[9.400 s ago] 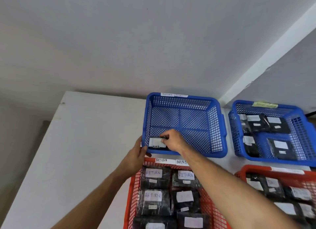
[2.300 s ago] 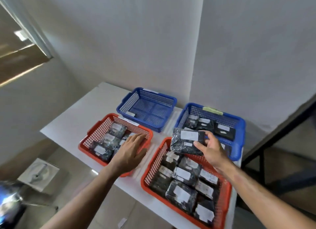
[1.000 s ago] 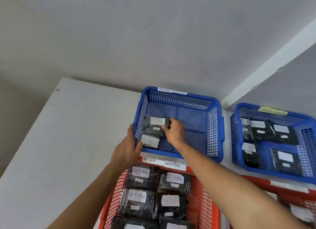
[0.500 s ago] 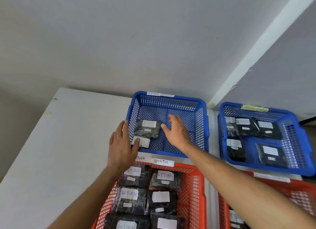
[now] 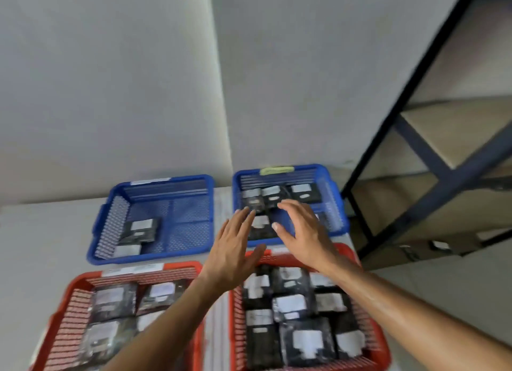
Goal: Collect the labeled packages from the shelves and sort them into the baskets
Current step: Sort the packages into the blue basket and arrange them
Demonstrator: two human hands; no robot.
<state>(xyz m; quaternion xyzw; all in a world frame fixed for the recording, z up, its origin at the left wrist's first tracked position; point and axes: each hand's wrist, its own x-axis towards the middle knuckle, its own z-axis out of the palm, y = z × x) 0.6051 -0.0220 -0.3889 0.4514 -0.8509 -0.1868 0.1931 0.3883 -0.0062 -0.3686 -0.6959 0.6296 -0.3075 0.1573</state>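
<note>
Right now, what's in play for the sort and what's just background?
In play:
left blue basket
right blue basket
left red basket
right red basket
packages
shelf rack
left hand
right hand

Background:
table
wall

empty hands (image 5: 232,248), four baskets (image 5: 155,257), packages (image 5: 304,340)
</note>
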